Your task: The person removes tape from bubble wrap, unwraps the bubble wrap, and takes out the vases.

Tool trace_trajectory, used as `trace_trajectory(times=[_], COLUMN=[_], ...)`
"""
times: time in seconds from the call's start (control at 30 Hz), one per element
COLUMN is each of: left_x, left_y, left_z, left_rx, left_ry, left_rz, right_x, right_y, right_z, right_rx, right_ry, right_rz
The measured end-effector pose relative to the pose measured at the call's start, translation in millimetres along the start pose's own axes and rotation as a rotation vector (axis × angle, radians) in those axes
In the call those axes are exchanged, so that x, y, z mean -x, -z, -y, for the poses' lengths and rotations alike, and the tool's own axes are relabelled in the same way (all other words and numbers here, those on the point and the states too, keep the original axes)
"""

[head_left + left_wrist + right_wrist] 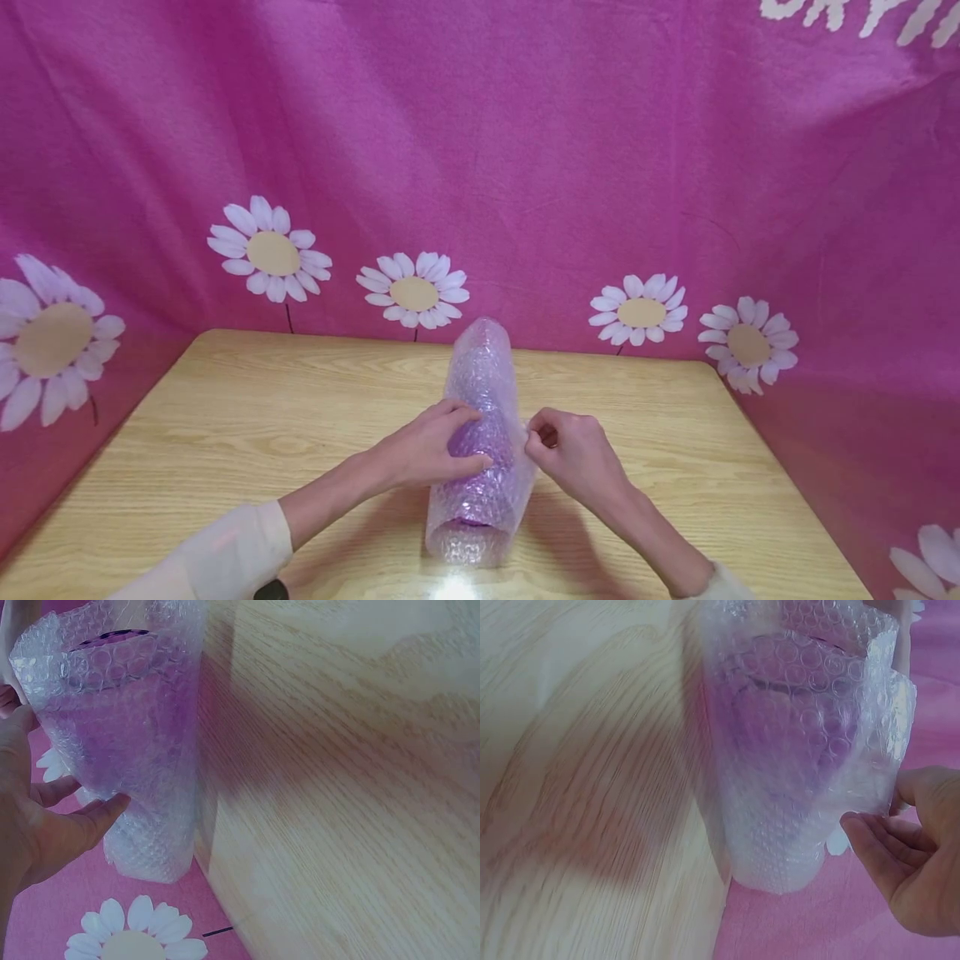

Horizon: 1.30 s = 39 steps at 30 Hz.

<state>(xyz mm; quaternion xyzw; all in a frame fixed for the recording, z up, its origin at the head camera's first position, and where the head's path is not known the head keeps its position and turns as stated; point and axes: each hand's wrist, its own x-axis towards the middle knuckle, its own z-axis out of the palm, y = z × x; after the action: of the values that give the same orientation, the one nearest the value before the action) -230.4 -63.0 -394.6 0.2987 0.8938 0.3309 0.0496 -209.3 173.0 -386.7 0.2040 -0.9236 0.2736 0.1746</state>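
Observation:
A purple object [124,735], its kind hard to tell, lies inside a roll of clear bubble wrap [480,375] on the table. Its dark-rimmed round end shows through the plastic at the near side. My left hand [431,446] rests on top of the roll, thumb and fingers spread and fairly straight; the left wrist view shows its fingertips [120,804] touching the plastic. On the right, my right hand [577,454] pinches the loose edge of the bubble wrap between thumb and fingers, holding that flap [877,772] slightly away from the roll.
The wood-grain table [300,375] reaches back to a pink cloth [487,167] printed with white daisies, which also hangs at both sides. A small dark object [272,590] shows at the bottom edge, beside the left sleeve [232,542].

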Motion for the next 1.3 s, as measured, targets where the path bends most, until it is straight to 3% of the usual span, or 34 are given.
trace_trajectory(times=[0.4, 1.0, 1.3], left_x=[0.7, -0.7, -1.4], left_y=[-1.7, -3.4, -2.5], left_z=[-2.0, -3.0, -1.2], left_rx=[0.000, -0.009, -0.020], left_ry=[0.003, -0.007, -0.008], left_rz=[-0.002, -0.012, 0.000], right_x=[5.5, -3.8, -17.3], right_y=[6.5, -0.8, -4.5], right_z=[-9.7, 2.0, 10.1], right_rx=[0.009, -0.127, -0.123], right_ry=[-0.062, 0.013, 0.040], right_rz=[0.013, 0.078, 0.069])
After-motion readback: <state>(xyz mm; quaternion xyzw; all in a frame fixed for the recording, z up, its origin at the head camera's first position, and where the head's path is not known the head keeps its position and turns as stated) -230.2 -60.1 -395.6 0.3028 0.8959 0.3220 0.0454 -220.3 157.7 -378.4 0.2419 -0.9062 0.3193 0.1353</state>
